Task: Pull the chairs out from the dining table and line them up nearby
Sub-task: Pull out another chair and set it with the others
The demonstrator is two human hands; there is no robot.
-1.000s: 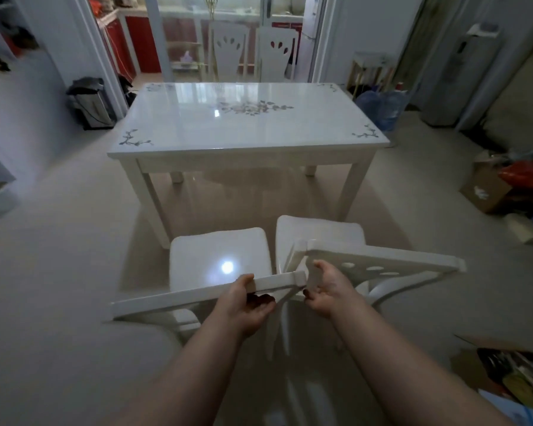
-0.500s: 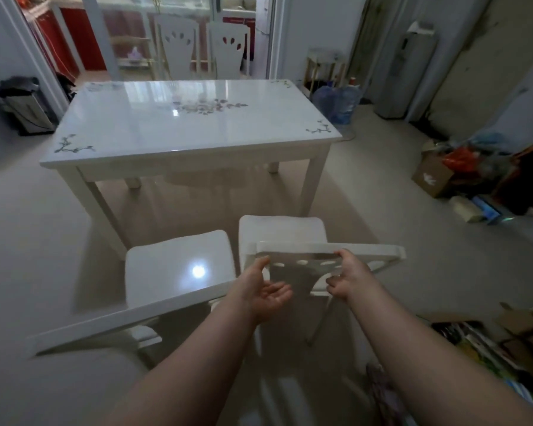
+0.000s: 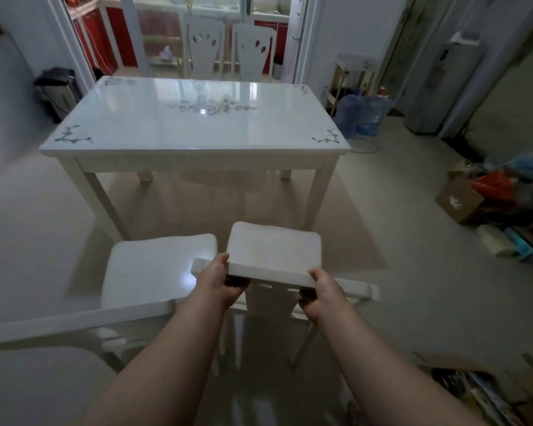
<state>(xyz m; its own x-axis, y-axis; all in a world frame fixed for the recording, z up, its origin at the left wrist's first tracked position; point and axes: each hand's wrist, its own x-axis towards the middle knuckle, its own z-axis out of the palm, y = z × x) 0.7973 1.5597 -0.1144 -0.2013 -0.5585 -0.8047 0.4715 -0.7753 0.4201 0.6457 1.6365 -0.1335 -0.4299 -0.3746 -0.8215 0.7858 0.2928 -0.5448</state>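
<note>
The white dining table [image 3: 194,150] with a flower pattern stands ahead of me. Two white chairs are pulled out on my side of it. The right chair [image 3: 274,250] is directly before me, its seat blurred. My left hand [image 3: 220,282] is shut on the left end of its top rail and my right hand [image 3: 319,295] on the right end. The left chair [image 3: 154,272] stands beside it, untouched, its top rail running to the lower left. Two more white chairs [image 3: 228,53] stand at the table's far side.
Cardboard boxes and bags [image 3: 486,198] pile up along the right wall. Water jugs [image 3: 363,116] and a small stand sit at the table's far right corner. A dark bin [image 3: 57,90] stands at the far left. More papers and boxes [image 3: 474,392] lie at the lower right.
My left hand let go of the left chair's top rail and moved onto the right chair's rail. Both hands now hold the right chair, which has shifted.
</note>
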